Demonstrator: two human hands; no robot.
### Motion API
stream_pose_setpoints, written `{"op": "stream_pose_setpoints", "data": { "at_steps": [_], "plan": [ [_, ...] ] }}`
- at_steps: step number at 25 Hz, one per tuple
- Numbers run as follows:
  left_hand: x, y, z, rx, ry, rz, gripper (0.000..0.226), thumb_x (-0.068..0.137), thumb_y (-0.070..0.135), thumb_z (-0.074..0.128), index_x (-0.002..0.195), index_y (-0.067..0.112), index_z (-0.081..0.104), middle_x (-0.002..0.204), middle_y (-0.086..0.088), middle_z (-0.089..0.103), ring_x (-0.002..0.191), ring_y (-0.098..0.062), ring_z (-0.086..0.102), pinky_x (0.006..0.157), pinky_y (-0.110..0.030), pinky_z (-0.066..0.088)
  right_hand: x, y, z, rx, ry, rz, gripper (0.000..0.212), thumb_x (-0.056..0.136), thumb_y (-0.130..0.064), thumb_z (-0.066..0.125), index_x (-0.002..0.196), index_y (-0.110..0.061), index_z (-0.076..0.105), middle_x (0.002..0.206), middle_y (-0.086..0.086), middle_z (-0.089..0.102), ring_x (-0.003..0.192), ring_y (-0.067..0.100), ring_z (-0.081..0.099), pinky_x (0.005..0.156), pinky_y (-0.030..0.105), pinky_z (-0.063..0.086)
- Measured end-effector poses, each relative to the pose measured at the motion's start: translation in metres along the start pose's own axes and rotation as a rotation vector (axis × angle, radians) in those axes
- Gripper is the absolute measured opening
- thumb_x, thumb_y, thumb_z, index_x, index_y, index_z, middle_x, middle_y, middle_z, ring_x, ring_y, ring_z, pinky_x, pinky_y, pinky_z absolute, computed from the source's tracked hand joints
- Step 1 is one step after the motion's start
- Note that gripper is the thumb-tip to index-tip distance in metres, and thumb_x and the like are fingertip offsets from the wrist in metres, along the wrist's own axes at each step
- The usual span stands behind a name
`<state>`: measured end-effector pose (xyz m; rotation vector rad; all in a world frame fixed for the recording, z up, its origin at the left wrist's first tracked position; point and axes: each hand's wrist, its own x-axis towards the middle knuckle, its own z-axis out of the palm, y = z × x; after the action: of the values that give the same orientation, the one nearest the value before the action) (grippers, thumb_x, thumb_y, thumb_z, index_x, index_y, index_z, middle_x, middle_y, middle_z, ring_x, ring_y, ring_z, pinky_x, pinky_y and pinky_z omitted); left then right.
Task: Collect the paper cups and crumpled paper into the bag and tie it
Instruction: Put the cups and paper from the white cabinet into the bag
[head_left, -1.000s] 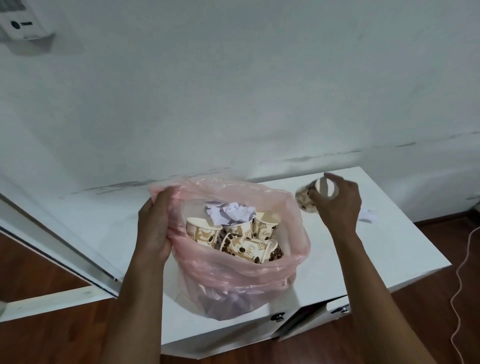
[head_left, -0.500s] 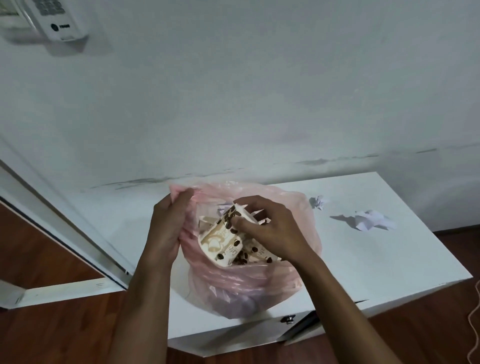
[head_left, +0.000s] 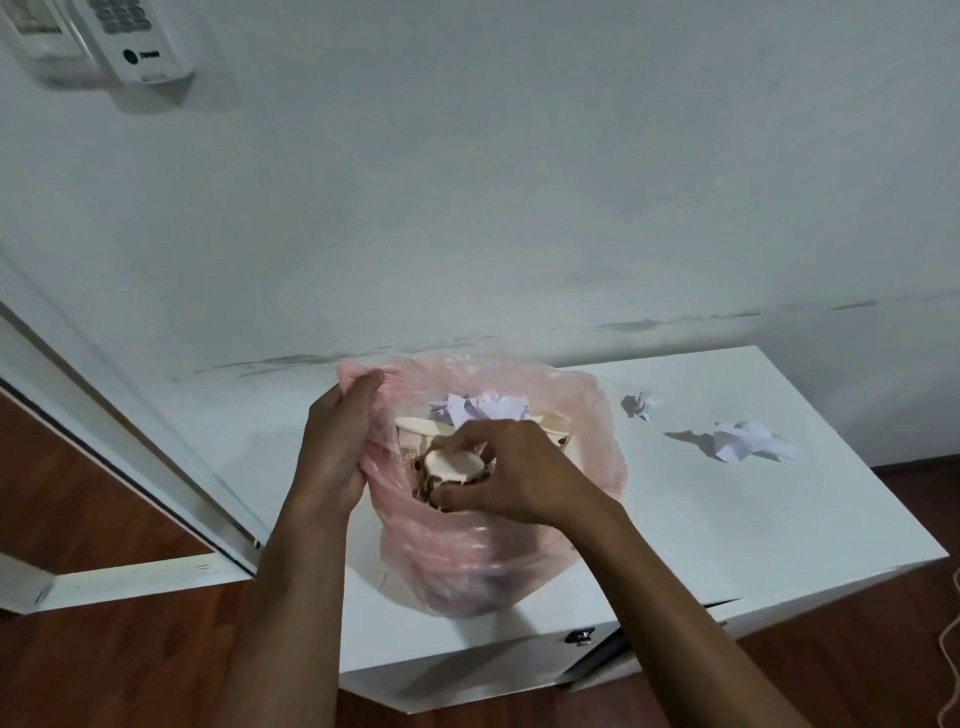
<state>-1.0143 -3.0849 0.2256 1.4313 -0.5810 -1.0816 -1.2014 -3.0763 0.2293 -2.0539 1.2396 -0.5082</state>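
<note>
The cabinet (head_left: 727, 519) stands against the wall (head_left: 519, 182), and everything below is placed relative to the bag (head_left: 467, 561), a thin pink one that sits on the cabinet top near its front edge with its mouth held wide. The left hand (head_left: 332, 457) is at the bag's left rim, fingers and thumb curled over a gathered fold of plastic and pinching it up so the opening stays clear. The right hand (head_left: 519, 473) is over the bag's mouth, fingers curled round a cup (head_left: 453, 464) held base up, just inside the rim. Deeper in the bag lie other cups (head_left: 415, 431) and some crumpled sheets (head_left: 483, 408).

To the right of the bag, on the bare cabinet top, 2 pieces remain: a larger wad (head_left: 748, 441) well apart from the bag, and a small wad (head_left: 641, 404) between that one and the bag, near its right rim.

The step in hand looks like dropping this cup among the others, so collecting seems close to finished. The next move probably calls for letting the cup go, then reaching right for the 2 wads, nearer one first, while the left hand keeps the mouth open. Tying would come only after those are in, and would need both hands on the rim.
</note>
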Motion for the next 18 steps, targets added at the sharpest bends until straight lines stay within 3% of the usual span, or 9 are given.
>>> {"op": "stream_pose_setpoints", "data": {
  "at_steps": [4, 6, 8, 10, 12, 14, 16, 18],
  "plan": [
    [0.003, 0.0, 0.008, -0.053, 0.018, -0.019, 0.014, 0.089, 0.026, 0.065, 0.091, 0.014, 0.071, 0.087, -0.004, 0.069, 0.082, -0.017, 0.064, 0.073, -0.027, 0.048, 0.003, 0.006, 0.004, -0.092, -0.155, -0.128, 0.023, 0.077, -0.018, 0.076, 0.1, -0.018, 0.078, 0.106, -0.007, 0.074, 0.073, -0.006, 0.059, 0.069, 0.002, 0.038],
    [0.005, 0.0, 0.01, -0.074, -0.001, -0.029, 0.012, 0.089, 0.025, 0.065, 0.091, 0.015, 0.071, 0.086, -0.003, 0.07, 0.082, -0.017, 0.066, 0.073, -0.026, 0.049, 0.001, 0.011, 0.0, -0.001, -0.189, -0.099, 0.023, 0.083, -0.025, 0.073, 0.106, -0.027, 0.076, 0.106, -0.011, 0.074, 0.076, -0.01, 0.062, 0.073, 0.003, 0.041],
    [0.004, 0.0, 0.012, -0.098, -0.006, -0.027, 0.01, 0.091, 0.024, 0.064, 0.088, 0.015, 0.07, 0.074, 0.002, 0.07, 0.066, -0.01, 0.066, 0.061, -0.019, 0.05, 0.0, 0.018, -0.013, 0.133, -0.037, -0.044, 0.019, 0.088, -0.039, 0.068, 0.104, -0.032, 0.076, 0.096, -0.014, 0.076, 0.073, -0.004, 0.066, 0.069, 0.009, 0.046],
    [0.004, 0.0, 0.014, -0.111, 0.01, -0.02, 0.009, 0.091, 0.023, 0.065, 0.087, 0.016, 0.069, 0.061, 0.008, 0.068, 0.051, -0.003, 0.062, 0.048, -0.013, 0.046, 0.002, 0.031, -0.028, 0.203, 0.245, -0.018, 0.018, 0.09, -0.04, 0.066, 0.097, -0.028, 0.078, 0.085, -0.016, 0.076, 0.069, -0.001, 0.067, 0.064, 0.011, 0.045],
    [0.005, -0.001, 0.019, -0.13, 0.01, -0.021, 0.007, 0.089, 0.023, 0.067, 0.087, 0.017, 0.07, 0.057, 0.01, 0.066, 0.048, -0.005, 0.06, 0.048, -0.015, 0.045, 0.009, 0.058, -0.04, 0.195, 0.576, 0.041, 0.014, 0.09, -0.034, 0.066, 0.086, -0.025, 0.076, 0.077, -0.015, 0.072, 0.068, 0.001, 0.064, 0.064, 0.014, 0.045],
    [0.008, -0.003, 0.024, -0.123, 0.022, -0.044, 0.007, 0.086, 0.025, 0.07, 0.086, 0.018, 0.072, 0.054, 0.009, 0.064, 0.048, -0.008, 0.056, 0.053, -0.022, 0.043, 0.023, 0.099, -0.048, 0.072, 0.831, 0.166, 0.011, 0.088, -0.033, 0.064, 0.088, -0.025, 0.072, 0.085, -0.009, 0.071, 0.08, 0.01, 0.063, 0.072, 0.024, 0.047],
    [0.009, -0.005, 0.029, -0.112, 0.028, -0.047, 0.01, 0.084, 0.027, 0.071, 0.086, 0.017, 0.072, 0.051, 0.008, 0.061, 0.045, -0.008, 0.054, 0.053, -0.023, 0.041, 0.041, 0.15, -0.05, -0.061, 0.826, 0.325, 0.023, 0.087, -0.032, 0.062, 0.107, -0.022, 0.068, 0.108, 0.003, 0.068, 0.099, 0.027, 0.061, 0.084, 0.031, 0.043],
    [0.009, -0.006, 0.031, -0.113, 0.033, -0.044, 0.01, 0.085, 0.027, 0.071, 0.086, 0.018, 0.073, 0.053, 0.008, 0.062, 0.044, -0.008, 0.054, 0.053, -0.023, 0.041, 0.057, 0.198, -0.05, -0.129, 0.652, 0.475, 0.039, 0.087, -0.028, 0.062, 0.125, -0.019, 0.061, 0.129, 0.012, 0.06, 0.117, 0.033, 0.054, 0.097, 0.036, 0.039]
  ]
}}
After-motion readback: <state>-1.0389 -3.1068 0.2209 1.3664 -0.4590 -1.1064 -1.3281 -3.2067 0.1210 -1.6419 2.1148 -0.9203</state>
